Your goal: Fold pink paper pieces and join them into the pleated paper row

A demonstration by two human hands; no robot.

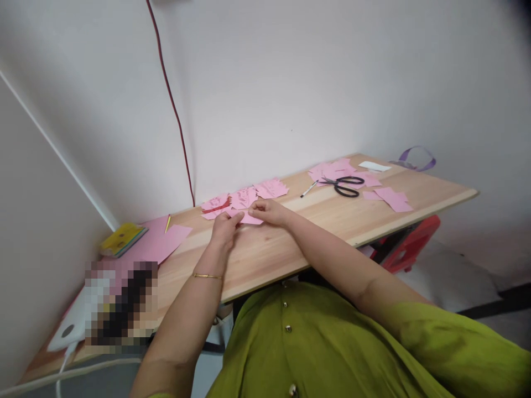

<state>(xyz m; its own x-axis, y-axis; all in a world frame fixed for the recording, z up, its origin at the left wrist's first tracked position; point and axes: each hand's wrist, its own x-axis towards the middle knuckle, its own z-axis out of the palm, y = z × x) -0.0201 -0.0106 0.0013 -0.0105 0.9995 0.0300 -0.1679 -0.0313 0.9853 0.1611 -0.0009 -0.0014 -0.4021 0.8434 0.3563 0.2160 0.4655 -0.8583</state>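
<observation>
My left hand (224,226) and my right hand (265,210) meet over a small pink paper piece (248,218) lying on the wooden table (290,243). Both hands pinch its edges with curled fingers. Behind them lies a row of cut pink paper shapes (249,196), one with a red piece (215,207) on it. A thin gold bangle sits on my left wrist.
Black scissors (346,185) and a pen (308,189) lie on more pink sheets (344,171) at the right. A large pink sheet (157,243), a yellow pad (122,239) and a pencil (167,223) sit at the left. A red stool (409,243) stands under the table.
</observation>
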